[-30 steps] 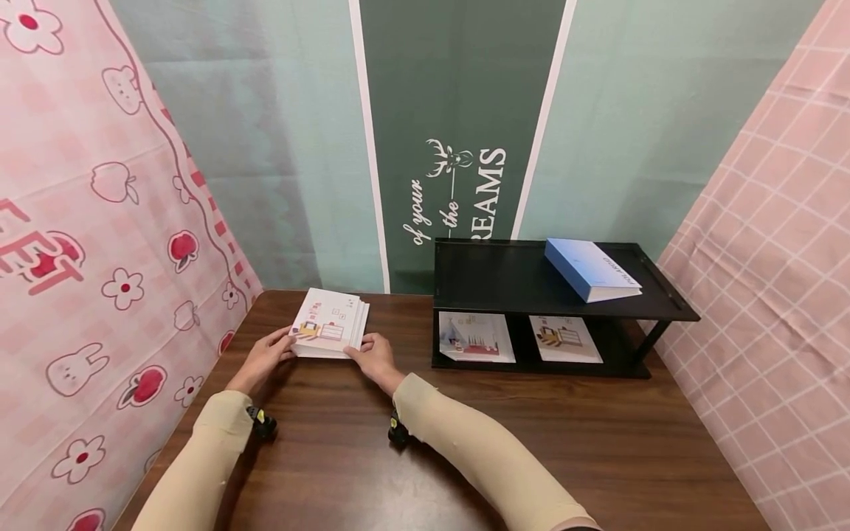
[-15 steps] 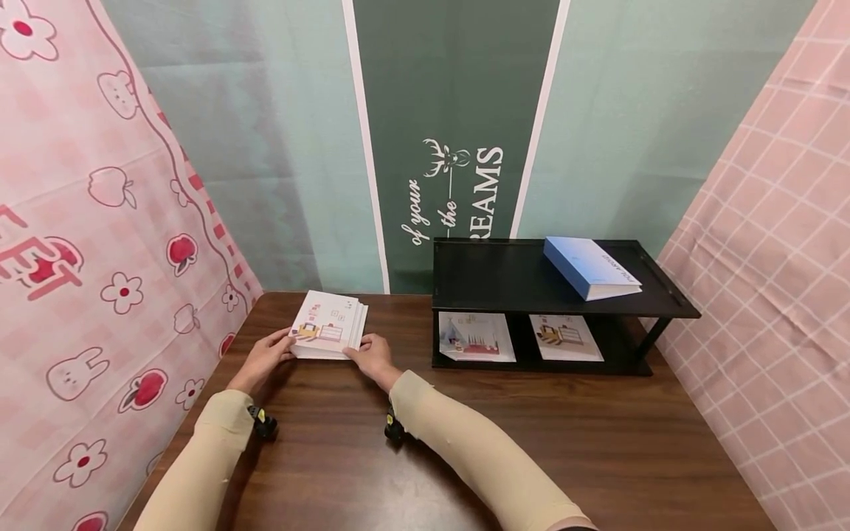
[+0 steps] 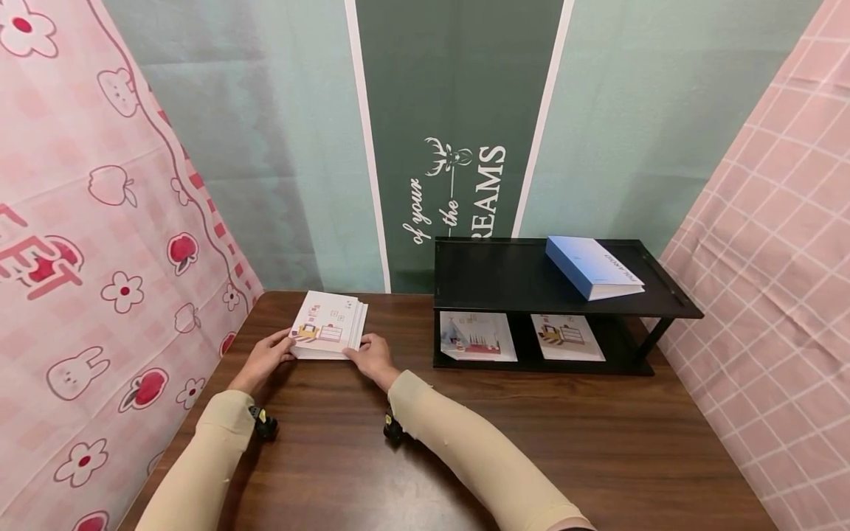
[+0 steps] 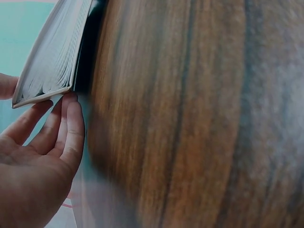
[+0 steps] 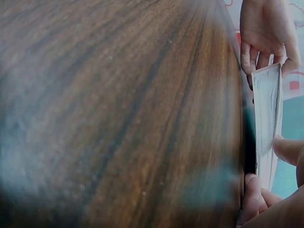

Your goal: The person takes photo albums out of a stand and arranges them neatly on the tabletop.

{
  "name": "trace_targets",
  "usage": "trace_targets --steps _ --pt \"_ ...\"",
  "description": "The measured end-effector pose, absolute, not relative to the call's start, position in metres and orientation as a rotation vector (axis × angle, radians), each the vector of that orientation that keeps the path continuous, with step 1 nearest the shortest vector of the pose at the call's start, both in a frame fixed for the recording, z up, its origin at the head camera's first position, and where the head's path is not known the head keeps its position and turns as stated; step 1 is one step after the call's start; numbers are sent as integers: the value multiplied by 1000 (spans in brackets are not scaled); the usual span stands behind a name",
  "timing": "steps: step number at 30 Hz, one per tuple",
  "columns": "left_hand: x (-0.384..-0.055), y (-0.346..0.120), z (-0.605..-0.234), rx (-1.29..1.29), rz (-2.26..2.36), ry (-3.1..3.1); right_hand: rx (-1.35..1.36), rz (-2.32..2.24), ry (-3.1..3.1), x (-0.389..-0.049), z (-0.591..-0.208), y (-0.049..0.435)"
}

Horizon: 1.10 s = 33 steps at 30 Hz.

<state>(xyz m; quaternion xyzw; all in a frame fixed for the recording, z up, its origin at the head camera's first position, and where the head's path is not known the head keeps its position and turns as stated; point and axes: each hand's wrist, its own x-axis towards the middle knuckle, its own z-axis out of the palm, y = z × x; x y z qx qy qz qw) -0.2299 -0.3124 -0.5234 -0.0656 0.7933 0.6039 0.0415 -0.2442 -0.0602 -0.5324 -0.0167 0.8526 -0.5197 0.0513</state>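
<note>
A white photo album with a cartoon print on its cover lies at the far left of the table. My left hand grips its near left corner, thumb on the cover, fingertips against the side, as the left wrist view shows on the album. At the near right corner, my right hand pinches it, thumb on top and fingers low at the side. Many thin pages show along the album's near edge in the right wrist view. The fingertips of the right hand are partly hidden.
To the right stands a black two-tier rack. A blue album marked POLAROID lies on its top. Two flat items with printed covers, one with a street scene and one with a cartoon, lie on the lower tier. Patterned cloths surround the wooden table.
Both hands keep hold of the photo album at the same corners. Only a slight shift of the whole head view is visible.
</note>
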Motion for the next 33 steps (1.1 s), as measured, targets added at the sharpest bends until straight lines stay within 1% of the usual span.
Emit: trace_targets --steps 10,21,33 --pt "-226 -311 -522 -174 1829 2455 -45 -1544 2613 -244 -534 -61" --pt "-228 -310 -523 -203 1656 2558 -143 -1471 2716 -244 -537 -59" --pt "-225 -309 -522 -169 1603 2570 -197 -1495 2657 -244 -536 -53"
